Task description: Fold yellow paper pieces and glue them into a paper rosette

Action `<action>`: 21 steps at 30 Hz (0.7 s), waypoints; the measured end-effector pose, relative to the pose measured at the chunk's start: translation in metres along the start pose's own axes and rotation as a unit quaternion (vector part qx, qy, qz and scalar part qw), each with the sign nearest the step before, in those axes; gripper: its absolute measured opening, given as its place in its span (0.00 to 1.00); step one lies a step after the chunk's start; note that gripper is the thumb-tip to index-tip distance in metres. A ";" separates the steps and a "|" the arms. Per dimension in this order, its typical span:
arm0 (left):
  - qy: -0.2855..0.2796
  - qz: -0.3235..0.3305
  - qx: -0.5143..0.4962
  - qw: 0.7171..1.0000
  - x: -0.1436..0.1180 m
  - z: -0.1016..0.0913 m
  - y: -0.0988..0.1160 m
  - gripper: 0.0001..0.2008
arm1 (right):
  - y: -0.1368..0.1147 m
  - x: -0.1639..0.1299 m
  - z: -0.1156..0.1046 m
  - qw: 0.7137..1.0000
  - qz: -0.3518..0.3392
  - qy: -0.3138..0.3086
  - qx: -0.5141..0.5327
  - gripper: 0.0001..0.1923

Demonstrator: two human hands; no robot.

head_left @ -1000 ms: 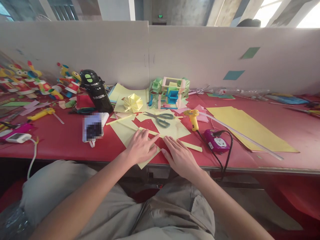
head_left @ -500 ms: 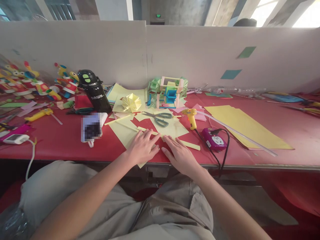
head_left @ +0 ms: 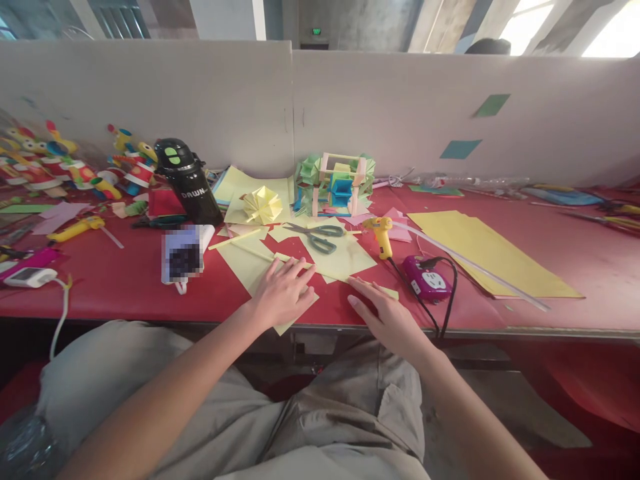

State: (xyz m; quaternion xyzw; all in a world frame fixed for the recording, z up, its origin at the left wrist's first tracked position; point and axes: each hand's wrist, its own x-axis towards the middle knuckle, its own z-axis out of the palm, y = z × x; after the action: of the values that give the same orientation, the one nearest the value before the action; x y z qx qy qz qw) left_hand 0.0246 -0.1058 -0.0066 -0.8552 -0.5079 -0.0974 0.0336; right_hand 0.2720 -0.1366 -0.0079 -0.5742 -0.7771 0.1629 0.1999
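Note:
A narrow folded strip of yellow paper (head_left: pixel 328 275) lies across the red table in front of me. My left hand (head_left: pixel 284 288) rests flat on its left part, fingers stretched out. Along the right part, my right hand (head_left: pixel 383 312) presses with extended fingers, so the strip shows between the hands and just past the right fingertips. Under the left hand is a larger yellow paper sheet (head_left: pixel 245 267). Green-handled scissors (head_left: pixel 323 239) lie open just beyond the strip. A folded yellow paper rosette (head_left: pixel 263 205) sits farther back.
A yellow glue gun (head_left: pixel 383 237) and a purple power socket (head_left: pixel 426 279) with a black cord stand right of my hands. Yellow sheets (head_left: pixel 495 257) lie farther right. At left are a black bottle (head_left: pixel 190 183) and a white device (head_left: pixel 185 257). A paper-and-stick wheel model (head_left: pixel 340 187) stands behind.
My right hand has slid to the right along the strip, away from my left hand. The left hand stays nearly in place on the strip.

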 end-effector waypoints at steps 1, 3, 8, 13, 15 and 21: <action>-0.004 -0.008 -0.004 1.000 0.000 0.001 -0.001 0.26 | 0.002 -0.001 -0.001 1.000 0.007 0.001 0.008 0.27; -0.011 -0.021 -0.008 1.000 -0.001 0.003 -0.004 0.27 | 0.005 -0.004 -0.003 1.000 0.017 0.008 0.023 0.27; -0.001 -0.003 0.007 1.000 -0.003 0.005 -0.010 0.26 | 0.013 -0.008 -0.006 0.997 0.029 0.035 0.069 0.25; 0.031 0.009 0.038 0.999 -0.002 0.005 -0.014 0.25 | 0.016 -0.012 -0.009 0.992 0.048 0.085 0.084 0.21; 0.033 0.005 0.042 0.999 -0.002 0.006 -0.015 0.26 | 0.017 -0.013 -0.007 0.990 0.048 0.109 0.080 0.20; 0.031 -0.012 0.053 0.998 -0.003 0.005 -0.012 0.26 | 0.020 -0.014 0.001 0.982 0.035 0.167 0.077 0.18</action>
State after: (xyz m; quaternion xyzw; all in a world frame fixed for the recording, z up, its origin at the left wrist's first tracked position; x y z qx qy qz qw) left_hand 0.0136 -0.1015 -0.0121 -0.8425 -0.5216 -0.0966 0.0936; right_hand 0.2914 -0.1440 -0.0200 -0.6031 -0.6972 0.1316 0.3644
